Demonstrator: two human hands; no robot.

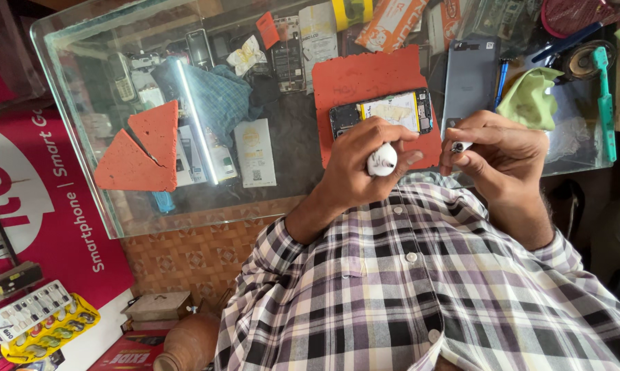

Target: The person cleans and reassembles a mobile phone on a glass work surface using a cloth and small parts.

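My left hand [361, 154] is closed around a small white rounded bottle [382, 160], held just above the near edge of the glass counter. My right hand [502, 148] is a little to its right and pinches a small white piece with a dark end [459, 145] between thumb and fingers. The two hands are close together but not touching. Just beyond them an opened phone [387, 110] with a yellow-edged battery lies on a red mat [365, 75]. A grey phone back cover [469, 72] lies to the right of the mat.
The glass counter [117, 220] also carries two red triangular foam pieces [141, 148], a green cloth [530, 99], a blue pen [501, 81] and a teal brush [603, 89]. Phones, parts and packets show under the glass. A small wooden box [160, 306] sits on the floor.
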